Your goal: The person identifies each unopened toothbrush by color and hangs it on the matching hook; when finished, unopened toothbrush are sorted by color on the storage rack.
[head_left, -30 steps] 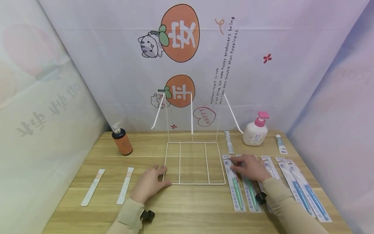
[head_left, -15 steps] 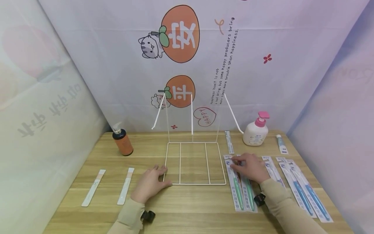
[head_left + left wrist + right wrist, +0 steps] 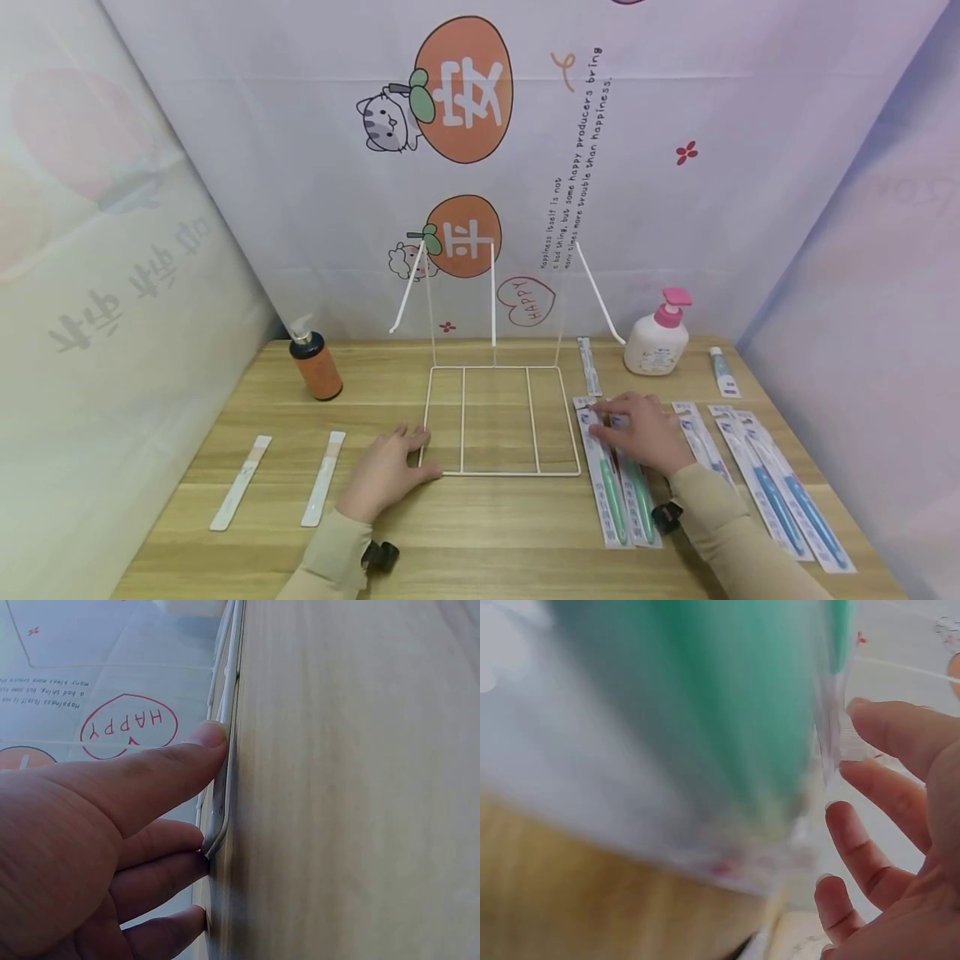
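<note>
My left hand [image 3: 388, 468] lies flat on the wooden table [image 3: 487, 525]. Its fingertips touch the front left corner of a white wire rack [image 3: 502, 473]. In the left wrist view the thumb [image 3: 202, 742] presses against the rack's wire [image 3: 223, 787]. My right hand [image 3: 639, 429] rests on the top ends of two packaged green toothbrushes [image 3: 613, 496], which lie side by side just right of the rack. In the right wrist view the fingers [image 3: 889, 787] are fairly straight, and the index tip touches the edge of a blurred green pack [image 3: 705, 712].
An orange pump bottle [image 3: 318, 371] stands at the back left and a white pump bottle [image 3: 658, 346] at the back right, beside a small tube [image 3: 723, 372]. Two slim white packs [image 3: 324, 477] lie at the left. Blue toothbrush packs [image 3: 783, 492] lie at the right. Printed screens enclose the table.
My right hand has slid the two green toothbrush packs leftward, so they now lie close together near the rack. The left hand has stayed put.
</note>
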Motion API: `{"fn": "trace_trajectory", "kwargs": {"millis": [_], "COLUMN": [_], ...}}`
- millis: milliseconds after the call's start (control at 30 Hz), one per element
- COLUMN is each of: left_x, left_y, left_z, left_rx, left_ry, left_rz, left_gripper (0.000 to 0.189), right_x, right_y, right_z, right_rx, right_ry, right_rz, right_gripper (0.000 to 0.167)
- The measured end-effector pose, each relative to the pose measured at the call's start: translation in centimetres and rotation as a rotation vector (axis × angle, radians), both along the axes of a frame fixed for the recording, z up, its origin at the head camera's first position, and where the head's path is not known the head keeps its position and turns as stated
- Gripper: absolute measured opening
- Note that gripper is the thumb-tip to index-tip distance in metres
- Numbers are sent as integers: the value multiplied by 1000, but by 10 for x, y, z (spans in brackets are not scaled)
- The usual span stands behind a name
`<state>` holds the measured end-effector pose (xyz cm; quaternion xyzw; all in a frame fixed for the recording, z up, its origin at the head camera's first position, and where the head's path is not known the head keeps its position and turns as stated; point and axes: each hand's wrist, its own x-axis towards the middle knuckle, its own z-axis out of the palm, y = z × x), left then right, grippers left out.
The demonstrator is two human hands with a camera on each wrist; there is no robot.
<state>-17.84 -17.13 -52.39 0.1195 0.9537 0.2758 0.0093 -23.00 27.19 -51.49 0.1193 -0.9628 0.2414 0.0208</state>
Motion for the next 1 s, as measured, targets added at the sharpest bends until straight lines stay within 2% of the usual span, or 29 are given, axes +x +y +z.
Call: {"fn": "trace_trajectory", "kwargs": {"millis": [100,233,300,367,533,633,733,833,1000], "left_x": [0,0,0,0,0,0,0,0,-1], "left_y": [0,0,-1,-1,-1,-1,-1,-1,0], "left_z": [0,1,1,1,0,-1,-1,-2,-1], "left_rx": [-4,-8,-7,-7,-2,-2,-4,-6,-2], "left_ry": [1,6,3,5,1,0,-1,1,6], "left_rz": [0,4,7,4,5,3,5,6,2], "left_gripper": [68,69,69,68,68,68,68,68,68], "right_x": [5,15,22,28,46,57,67,72,71], "right_y": [-5,-18,-28,-40,-76,-100,-122,-140,-158], "right_z": [12,35,47,59,93,114,132,142,145], "right_rx": [-50,-163,-225,-264,-449,-581,-666,-712,-718], "right_ry": [91,193,267,387,681,791,864,906,903], "right_rz": [34,59,63,77,223,343,436,503,524], "right_gripper": [42,40,40,42,49,38,35,34,32]}}
